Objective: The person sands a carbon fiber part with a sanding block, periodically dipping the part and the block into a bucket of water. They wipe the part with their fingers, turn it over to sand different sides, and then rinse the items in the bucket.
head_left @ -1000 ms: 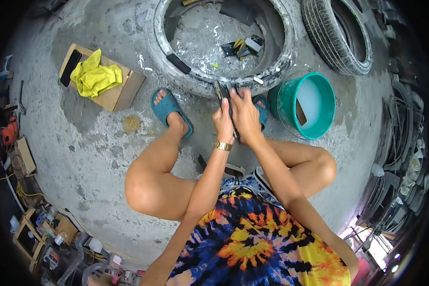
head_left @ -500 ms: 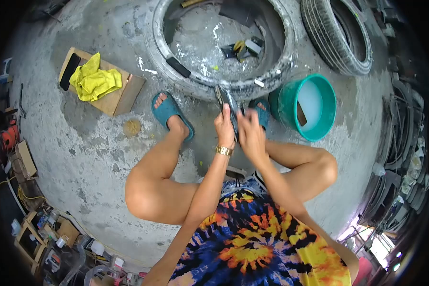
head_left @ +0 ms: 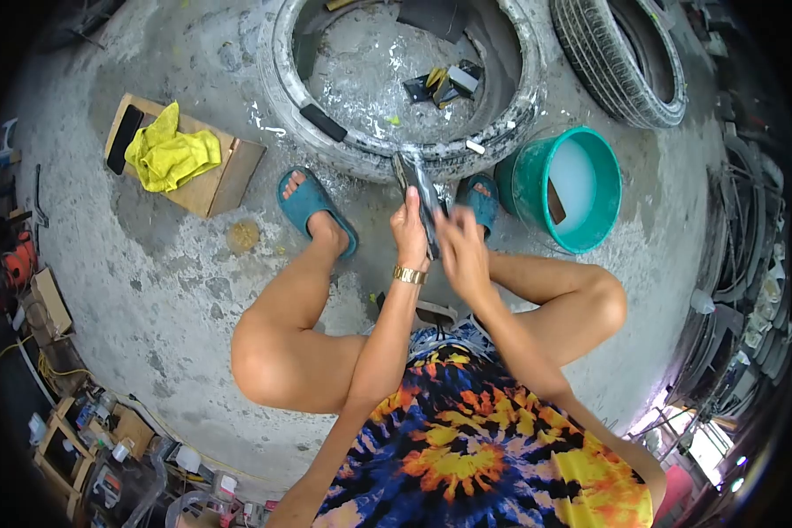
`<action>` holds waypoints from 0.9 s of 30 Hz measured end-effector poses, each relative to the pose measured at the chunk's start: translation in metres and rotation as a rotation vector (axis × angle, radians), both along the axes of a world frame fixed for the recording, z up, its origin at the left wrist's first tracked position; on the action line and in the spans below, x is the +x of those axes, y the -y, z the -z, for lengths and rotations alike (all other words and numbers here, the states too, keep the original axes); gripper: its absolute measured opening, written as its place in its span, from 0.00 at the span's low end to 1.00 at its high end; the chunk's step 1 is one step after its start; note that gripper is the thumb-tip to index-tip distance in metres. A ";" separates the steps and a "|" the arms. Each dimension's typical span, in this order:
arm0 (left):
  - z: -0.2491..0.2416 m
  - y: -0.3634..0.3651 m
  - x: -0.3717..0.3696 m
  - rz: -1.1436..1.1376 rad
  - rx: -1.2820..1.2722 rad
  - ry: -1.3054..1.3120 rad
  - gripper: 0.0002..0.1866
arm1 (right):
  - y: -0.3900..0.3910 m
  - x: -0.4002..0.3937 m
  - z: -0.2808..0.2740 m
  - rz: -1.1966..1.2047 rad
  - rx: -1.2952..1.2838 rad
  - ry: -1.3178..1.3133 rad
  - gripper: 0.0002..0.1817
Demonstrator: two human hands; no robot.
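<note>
Centre of frame, slightly above the middle: left hand [head_left: 410, 236] clamped around the lower part of a dark flat strip [head_left: 416, 192], held upright just below the rim of the whitened tyre [head_left: 361, 145] at top centre. Right hand [head_left: 460, 249] blurred, pressed against the strip's lower end beside the left hand; closure of its fingers impossible to judge. Gold bracelet [head_left: 409, 275] on the left wrist. To the right, teal bucket [head_left: 565, 189] with milky water. Upper left, wooden box [head_left: 216, 180] carrying a yellow cloth [head_left: 169, 151]. Teal sandal [head_left: 306, 204] left of the hands.
</note>
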State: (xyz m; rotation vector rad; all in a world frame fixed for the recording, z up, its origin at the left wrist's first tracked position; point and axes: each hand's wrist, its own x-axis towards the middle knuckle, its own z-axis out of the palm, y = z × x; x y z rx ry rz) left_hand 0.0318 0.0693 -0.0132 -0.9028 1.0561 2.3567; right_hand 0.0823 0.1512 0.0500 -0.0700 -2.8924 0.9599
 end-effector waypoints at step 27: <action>0.000 0.014 -0.010 0.109 -0.378 -0.238 0.22 | -0.023 0.005 -0.008 -0.080 -0.315 0.079 0.15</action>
